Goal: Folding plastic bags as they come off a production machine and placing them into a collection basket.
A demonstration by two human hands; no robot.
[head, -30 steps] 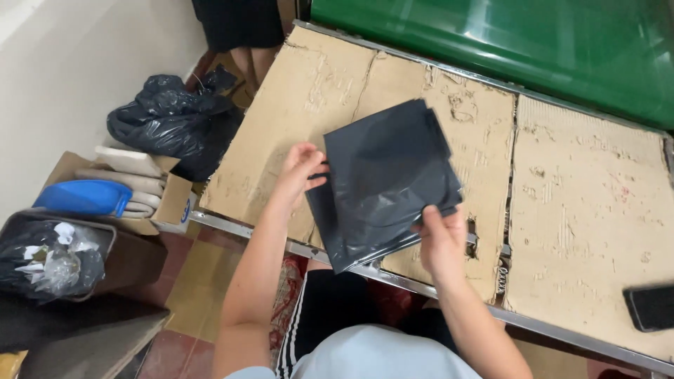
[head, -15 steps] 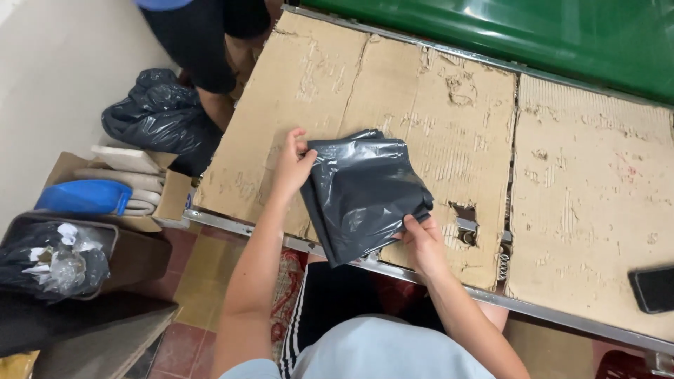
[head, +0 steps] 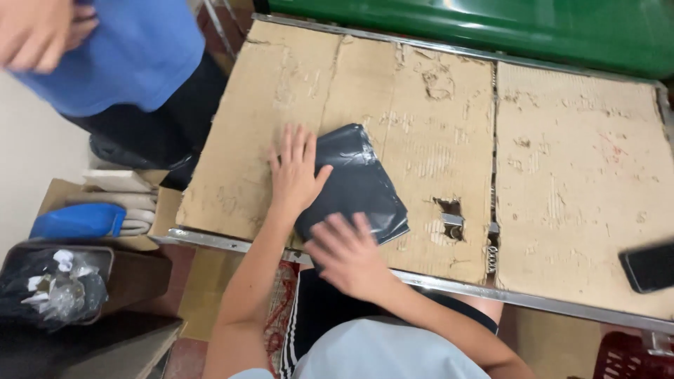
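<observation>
Black bag (head: 358, 184) lying folded small on counter (head: 576, 175); left hand (head: 295, 172) and right hand (head: 345, 254), at 6 o'clock, pressing flat, released; final smoothing seemingly remaining.

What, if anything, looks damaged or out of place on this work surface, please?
The cardboard sheet covering the table is scuffed, peeling, and torn through in a ragged hole right of the folded black bag. A dark phone sits at the right edge.
</observation>
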